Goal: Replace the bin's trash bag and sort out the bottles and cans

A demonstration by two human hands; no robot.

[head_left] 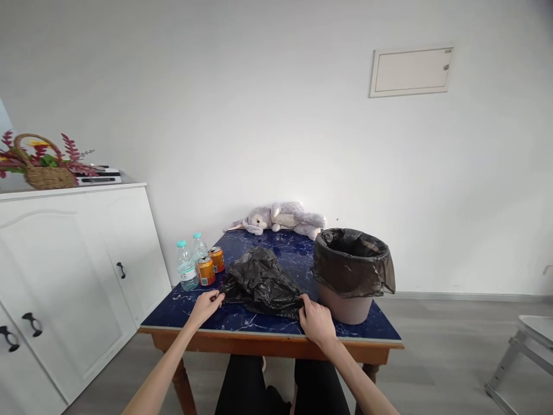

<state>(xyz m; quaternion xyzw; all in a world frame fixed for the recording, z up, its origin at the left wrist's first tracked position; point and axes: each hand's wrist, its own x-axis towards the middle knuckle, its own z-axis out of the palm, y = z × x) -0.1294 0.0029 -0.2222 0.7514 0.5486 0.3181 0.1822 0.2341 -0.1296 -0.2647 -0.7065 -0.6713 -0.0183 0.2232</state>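
Observation:
A crumpled black plastic bag [263, 282] lies on the blue marbled table [285, 248], in front of me. My left hand [208, 305] pinches its left edge between thumb and fingers. At the bag's right edge, my right hand [316, 320] is closed on the plastic. Just right of the bag stands a pinkish-grey bin [345, 305] with a black liner [352, 271] folded over its rim.
Two clear bottles with teal caps [188, 271] and two orange cans [206, 271] stand at the table's left. A grey plush rabbit [280, 219] lies at the back against the wall. White cabinets [78, 248] are at left, a metal-legged stool [518, 351] at right.

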